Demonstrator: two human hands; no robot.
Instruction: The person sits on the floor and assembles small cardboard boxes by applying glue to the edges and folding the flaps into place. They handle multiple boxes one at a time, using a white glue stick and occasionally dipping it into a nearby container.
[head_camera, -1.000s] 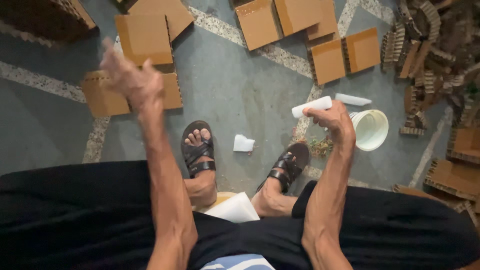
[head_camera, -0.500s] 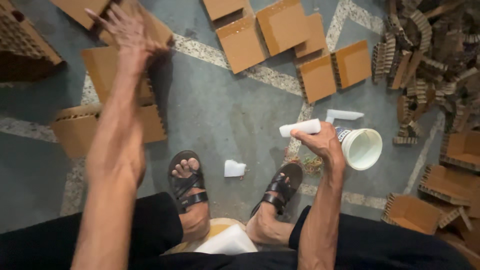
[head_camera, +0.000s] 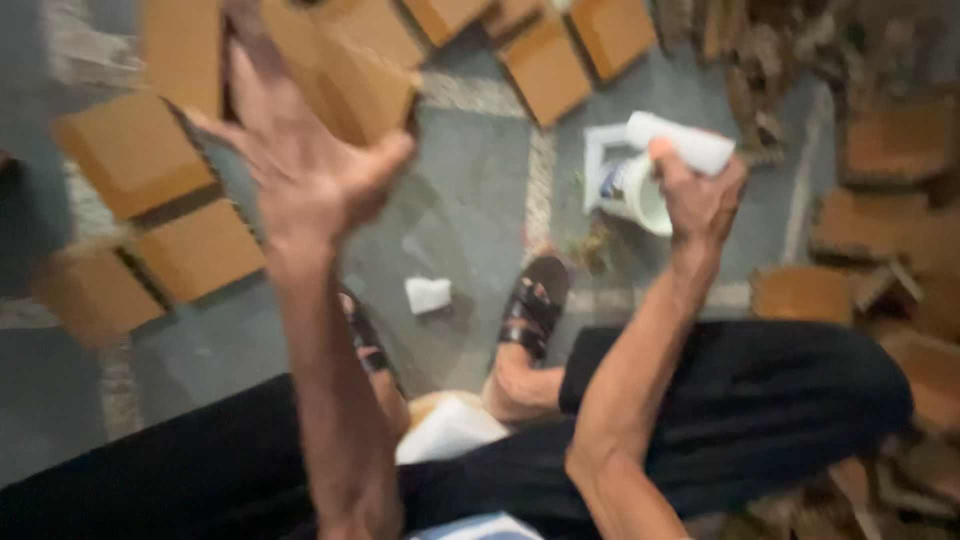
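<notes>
Cardboard: brown flat pieces (head_camera: 135, 150) lie scattered over the grey floor (head_camera: 470, 200), most toward its far-left side, more along the far edge.
Left hand (head_camera: 300, 170): I see it raised and blurred over those pieces, fingers (head_camera: 385, 155) spread wide, holding nothing; one tilted piece (head_camera: 350, 75) sits just beyond the fingertips, and I cannot tell whether they touch it.
Right hand (head_camera: 700, 195): its fingers are wrapped closed around a white tube-shaped bottle (head_camera: 685, 140), held out over the floor.
White cup (head_camera: 640, 195): it rests on the floor just under the right hand, beside a pale flat scrap.
Feet: dark sandals (head_camera: 535, 305) are planted near the floor's middle, a small white scrap (head_camera: 428, 295) between them.
Step in hand: I judge the left hand is reaching for a cardboard piece while the right keeps the bottle ready.
Next move: I judge it calls for closing the open fingers on one piece's edge and lifting it clear of its neighbours.
</notes>
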